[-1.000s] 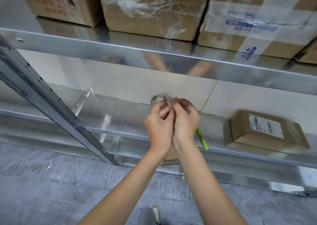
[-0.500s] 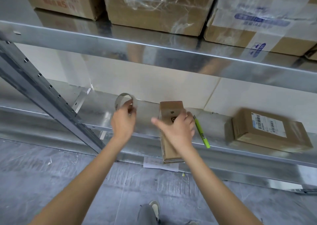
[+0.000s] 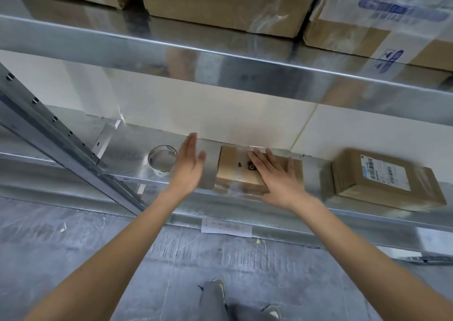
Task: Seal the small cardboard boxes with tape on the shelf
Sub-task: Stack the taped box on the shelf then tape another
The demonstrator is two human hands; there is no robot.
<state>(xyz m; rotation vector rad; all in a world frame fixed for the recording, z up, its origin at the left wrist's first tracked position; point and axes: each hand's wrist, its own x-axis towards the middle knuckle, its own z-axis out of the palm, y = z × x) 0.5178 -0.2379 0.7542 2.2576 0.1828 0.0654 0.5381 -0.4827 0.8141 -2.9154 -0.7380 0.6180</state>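
Over on the left we've got the slanted metal upright [image 3: 61,146] of the rack, and just past it the roll of clear tape [image 3: 162,159] lying flat on the metal shelf [image 3: 127,159], nobody touching it. Next comes our left hand [image 3: 188,165], fingers straight and loose, palm facing right, hovering between the roll and the box and gripping nothing. Then the small cardboard box [image 3: 239,171] lying flat on the same shelf near the back wall. Our right hand [image 3: 277,178] is laid flat on top of its right part, fingers spread out, pressing rather than grabbing. Further right, well apart, sits a second small box [image 3: 382,181] with a white barcode label on top. Bigger cartons [image 3: 228,0] line the upper shelf.
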